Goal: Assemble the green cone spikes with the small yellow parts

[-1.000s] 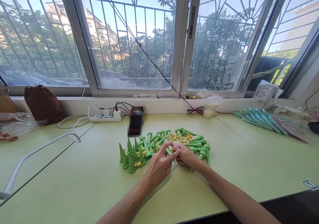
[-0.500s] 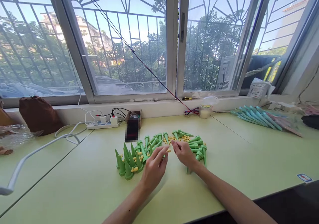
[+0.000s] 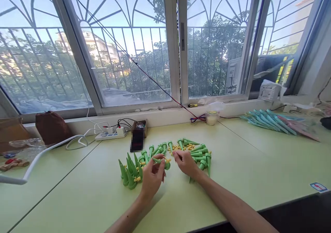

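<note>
Left hand: the left hand (image 3: 151, 177) is hovering low over the table, fingers closed around a green spike (image 3: 160, 161) that is lying roughly level, its wide end pointing right.
Right hand: the right hand (image 3: 185, 163) is sitting just right of the left, fingertips pinched together at the yellow pieces (image 3: 181, 147); whether a piece is actually between them cannot be told, it is too small to make out.
Held item location: the green spike is sitting above the table (image 3: 245, 164) between the two hands, in front of the loose pile.
Standing group: a cluster of upright spikes (image 3: 129, 171) is standing points up, just left of the left hand.
Loose pile: more green spikes (image 3: 200, 153) are lying on their sides behind and right of the right hand, touching one another.
Far right: a bundle of teal spikes (image 3: 269, 120) is lying well apart near the window.
Back edge: a power strip (image 3: 110, 135) with white cable and a small jar (image 3: 211, 117) are sitting under the sill; a brown pouch (image 3: 53, 127) is resting at far left.
</note>
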`<state>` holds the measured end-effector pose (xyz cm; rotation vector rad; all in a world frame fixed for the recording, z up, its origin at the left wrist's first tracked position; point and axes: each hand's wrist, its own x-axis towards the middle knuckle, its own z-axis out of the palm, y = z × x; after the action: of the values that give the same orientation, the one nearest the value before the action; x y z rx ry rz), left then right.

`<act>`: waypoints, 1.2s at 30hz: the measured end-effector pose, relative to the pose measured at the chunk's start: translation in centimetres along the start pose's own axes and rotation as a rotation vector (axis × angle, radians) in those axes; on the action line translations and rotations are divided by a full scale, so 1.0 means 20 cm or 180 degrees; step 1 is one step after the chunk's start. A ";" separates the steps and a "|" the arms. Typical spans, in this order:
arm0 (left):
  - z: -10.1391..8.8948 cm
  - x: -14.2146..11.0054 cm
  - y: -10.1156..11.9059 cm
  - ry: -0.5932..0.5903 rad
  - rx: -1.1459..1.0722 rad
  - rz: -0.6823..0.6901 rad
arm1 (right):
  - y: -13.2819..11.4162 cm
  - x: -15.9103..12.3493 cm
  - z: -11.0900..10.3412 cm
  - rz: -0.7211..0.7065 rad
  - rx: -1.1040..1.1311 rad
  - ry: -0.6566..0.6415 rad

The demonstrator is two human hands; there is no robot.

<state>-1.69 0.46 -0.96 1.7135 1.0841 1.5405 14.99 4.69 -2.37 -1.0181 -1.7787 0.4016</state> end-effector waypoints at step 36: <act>-0.40 -0.15 0.00 -0.0131 0.2251 -0.0067 | 0.00 -0.02 0.01 -0.0039 0.0014 -0.0354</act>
<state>-9.54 -2.92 -1.27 2.1479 1.7570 1.1626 14.75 4.35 -2.70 -0.9980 -1.8814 0.4623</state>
